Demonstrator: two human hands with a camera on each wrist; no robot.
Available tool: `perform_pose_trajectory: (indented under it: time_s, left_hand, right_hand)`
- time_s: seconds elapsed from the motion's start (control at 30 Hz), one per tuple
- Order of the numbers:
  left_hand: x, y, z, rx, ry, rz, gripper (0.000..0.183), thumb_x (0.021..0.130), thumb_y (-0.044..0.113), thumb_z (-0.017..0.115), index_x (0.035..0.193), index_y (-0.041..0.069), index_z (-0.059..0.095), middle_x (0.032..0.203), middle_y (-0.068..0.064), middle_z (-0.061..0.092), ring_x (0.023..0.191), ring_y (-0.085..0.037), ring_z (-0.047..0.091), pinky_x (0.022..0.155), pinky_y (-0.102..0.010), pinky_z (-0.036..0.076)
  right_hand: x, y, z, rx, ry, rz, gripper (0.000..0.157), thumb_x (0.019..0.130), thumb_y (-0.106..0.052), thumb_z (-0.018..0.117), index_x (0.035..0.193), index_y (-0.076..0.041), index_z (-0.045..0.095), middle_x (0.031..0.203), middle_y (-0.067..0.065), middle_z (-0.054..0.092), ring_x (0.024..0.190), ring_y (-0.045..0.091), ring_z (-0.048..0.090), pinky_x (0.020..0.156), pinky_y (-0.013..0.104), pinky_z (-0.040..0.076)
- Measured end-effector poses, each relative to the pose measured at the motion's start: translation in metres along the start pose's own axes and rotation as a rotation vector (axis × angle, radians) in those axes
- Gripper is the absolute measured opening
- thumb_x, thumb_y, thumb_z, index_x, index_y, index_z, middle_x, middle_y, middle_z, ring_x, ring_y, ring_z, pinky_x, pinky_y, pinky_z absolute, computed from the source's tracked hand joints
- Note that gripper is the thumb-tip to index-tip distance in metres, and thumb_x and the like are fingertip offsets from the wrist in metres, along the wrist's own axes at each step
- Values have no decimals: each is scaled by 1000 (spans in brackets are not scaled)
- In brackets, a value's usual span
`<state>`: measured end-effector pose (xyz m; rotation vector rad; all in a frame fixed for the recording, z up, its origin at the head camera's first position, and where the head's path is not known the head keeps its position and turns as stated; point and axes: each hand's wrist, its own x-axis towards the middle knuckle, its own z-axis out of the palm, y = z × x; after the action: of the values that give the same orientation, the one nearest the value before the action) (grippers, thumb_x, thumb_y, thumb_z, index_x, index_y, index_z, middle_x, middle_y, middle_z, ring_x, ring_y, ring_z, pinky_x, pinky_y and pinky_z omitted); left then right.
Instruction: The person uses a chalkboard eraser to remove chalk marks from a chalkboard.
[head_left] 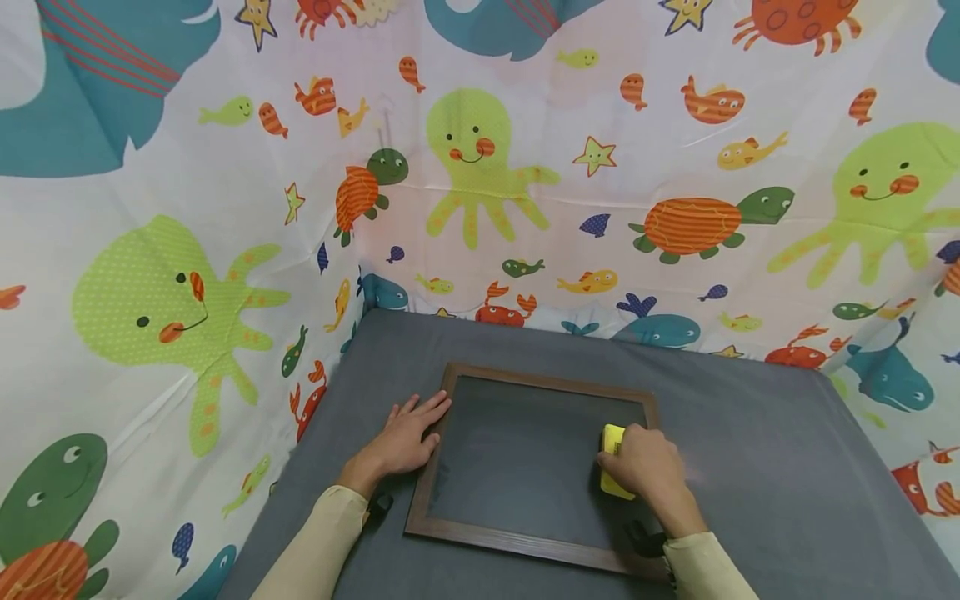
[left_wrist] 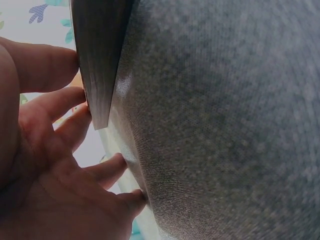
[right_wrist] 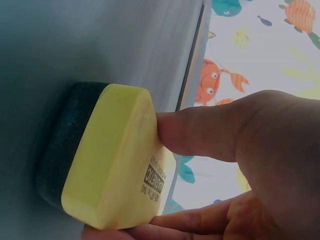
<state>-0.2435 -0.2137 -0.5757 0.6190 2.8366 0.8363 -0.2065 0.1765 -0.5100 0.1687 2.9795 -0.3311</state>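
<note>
A dark chalkboard in a brown wooden frame lies flat on the grey cloth. My right hand grips a yellow board eraser, thumb on one side and fingers on the other. Its dark felt side faces down on the right part of the board. On the left, my left hand rests with spread fingers at the frame's left edge. In the left wrist view, the thumb and two fingertips touch the wooden frame, while the other fingertips reach the cloth.
Grey cloth covers the table around the board. A white curtain printed with sea animals hangs behind and along both sides. Dark wrist straps sit at both cuffs.
</note>
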Motion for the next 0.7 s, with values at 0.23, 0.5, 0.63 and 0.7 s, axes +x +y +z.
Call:
perform_pose_trajectory:
  time_s: [0.23, 0.5, 0.63, 0.7]
  left_hand:
    - [0, 0, 1, 0, 3, -6, 61, 101, 17, 58, 158, 17, 35, 167, 0, 23, 152, -46, 15, 116, -73, 8]
    - [0, -1, 2, 7, 4, -5, 62, 101, 17, 58, 158, 17, 35, 167, 0, 23, 152, -46, 15, 116, -73, 8]
    - [1, 0, 2, 5, 5, -1, 62, 101, 17, 58, 158, 17, 35, 167, -1, 23, 152, -47, 15, 115, -74, 8]
    - [1, 0, 1, 3, 5, 1, 62, 101, 16, 58, 158, 17, 35, 167, -1, 23, 152, -47, 15, 115, -74, 8]
  right_hand:
    - [0, -6, 1, 2, 13, -32, 45, 83, -42, 72, 86, 1, 58, 69, 10, 55, 58, 24, 53, 51, 38, 45]
    - [0, -18, 4, 8, 19, -51, 42, 82, -39, 73, 85, 0, 59, 67, 10, 55, 56, 23, 53, 48, 35, 45]
    - [1, -24, 5, 1, 28, -52, 42, 82, -39, 73, 85, 1, 59, 67, 9, 55, 56, 23, 54, 49, 35, 46]
    - [1, -27, 5, 0, 31, -51, 43, 82, -39, 73, 85, 1, 59, 68, 10, 55, 57, 23, 54, 49, 35, 47]
